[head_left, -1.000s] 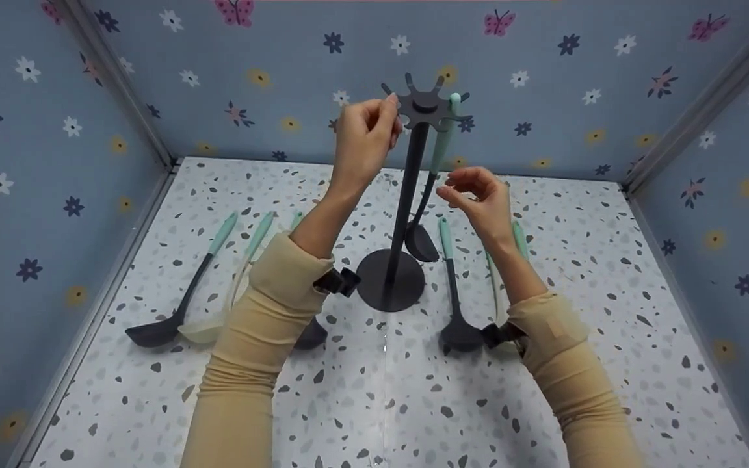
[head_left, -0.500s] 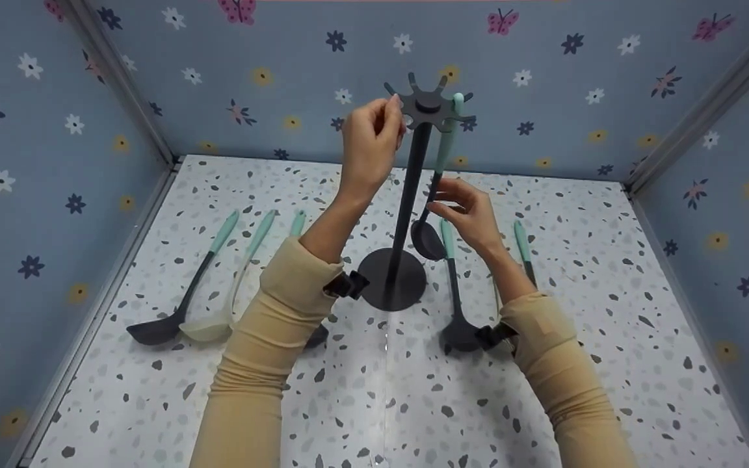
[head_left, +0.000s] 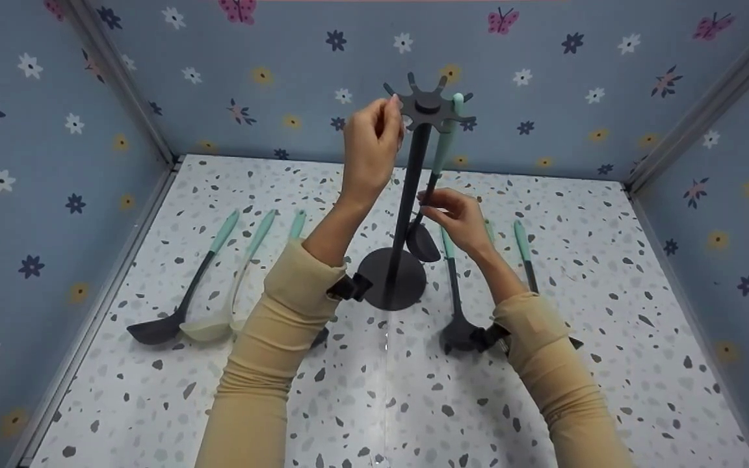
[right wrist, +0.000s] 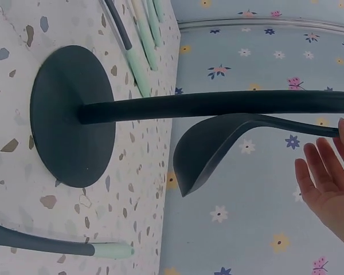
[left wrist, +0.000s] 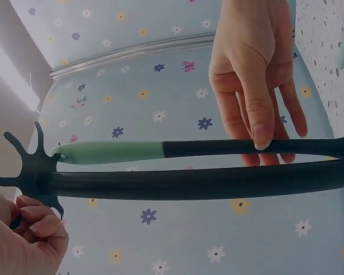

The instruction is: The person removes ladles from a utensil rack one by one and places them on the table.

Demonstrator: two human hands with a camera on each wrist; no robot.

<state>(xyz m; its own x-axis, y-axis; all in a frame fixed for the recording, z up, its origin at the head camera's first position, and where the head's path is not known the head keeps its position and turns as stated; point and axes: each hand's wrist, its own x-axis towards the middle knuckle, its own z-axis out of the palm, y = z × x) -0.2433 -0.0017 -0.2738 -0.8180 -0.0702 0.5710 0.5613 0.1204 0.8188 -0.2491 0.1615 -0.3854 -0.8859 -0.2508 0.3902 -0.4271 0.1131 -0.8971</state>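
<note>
A dark utensil stand (head_left: 391, 289) with a round base and a star-shaped top of hooks stands mid-table. My left hand (head_left: 371, 146) pinches one hook at the left of its top; the left wrist view shows the bent fingers (left wrist: 40, 220) there. From a hook on the right side hangs a ladle (head_left: 443, 148) with a mint-green handle and dark shaft. My right hand (head_left: 458, 218) pinches that shaft, thumb on one side and fingers behind. In the right wrist view the dark ladle bowl (right wrist: 206, 152) lies right along the pole (right wrist: 218, 105), above the base.
Left of the stand lie a dark ladle (head_left: 157, 330), a cream ladle (head_left: 205, 329) and another mint handle (head_left: 298, 224), partly behind the left sleeve. To the right lie a dark utensil (head_left: 460, 333) and more mint-handled ones (head_left: 522, 242). Flowered panels (head_left: 283, 71) enclose the speckled table.
My right hand has moved left and slightly down, from apart to pinching the ladle's shaft. The ladle swung a little right, then back toward the pole. My left hand stays at the hook.
</note>
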